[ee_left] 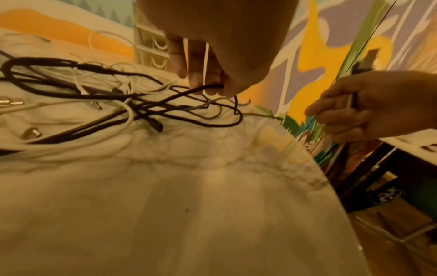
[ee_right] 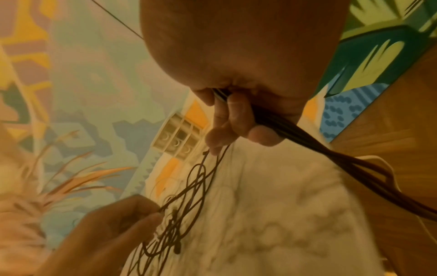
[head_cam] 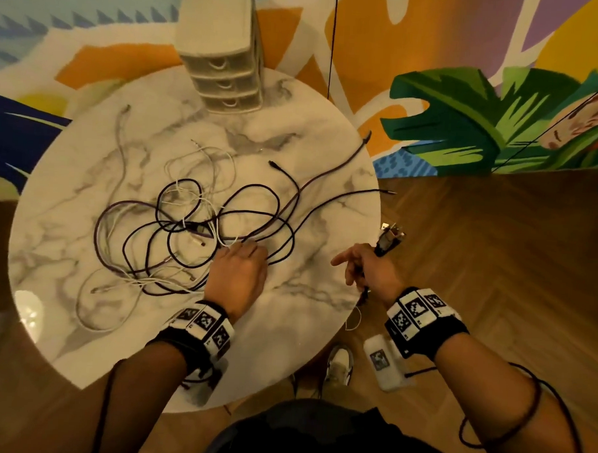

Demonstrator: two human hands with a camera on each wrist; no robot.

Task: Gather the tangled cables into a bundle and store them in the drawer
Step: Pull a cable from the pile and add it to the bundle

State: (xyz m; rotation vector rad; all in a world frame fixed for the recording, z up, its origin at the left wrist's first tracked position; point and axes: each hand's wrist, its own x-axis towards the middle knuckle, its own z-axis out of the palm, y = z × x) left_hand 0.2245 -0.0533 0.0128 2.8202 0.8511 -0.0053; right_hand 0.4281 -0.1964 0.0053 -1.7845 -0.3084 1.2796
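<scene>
A tangle of black, purple and white cables (head_cam: 194, 228) lies spread over the middle of the round marble table (head_cam: 67, 236). My left hand (head_cam: 245, 251) reaches into its right side, and the fingers (ee_left: 198, 74) pinch a black cable loop (ee_left: 165, 100). At the table's right edge my right hand (head_cam: 354, 266) grips a bunch of dark cable strands (ee_right: 350, 164) with a plug end (head_cam: 389, 237) sticking out above the fist. Those strands hang off the table's edge. The small white drawer unit (head_cam: 222, 58) stands at the far edge, all its drawers closed.
A wooden floor (head_cam: 494, 269) lies to the right, below the table edge, and a colourful patterned rug (head_cam: 466, 124) beyond it. A shoe (head_cam: 339, 361) shows under the table near its front edge. Loose cable ends reach the table's right rim (head_cam: 366, 136).
</scene>
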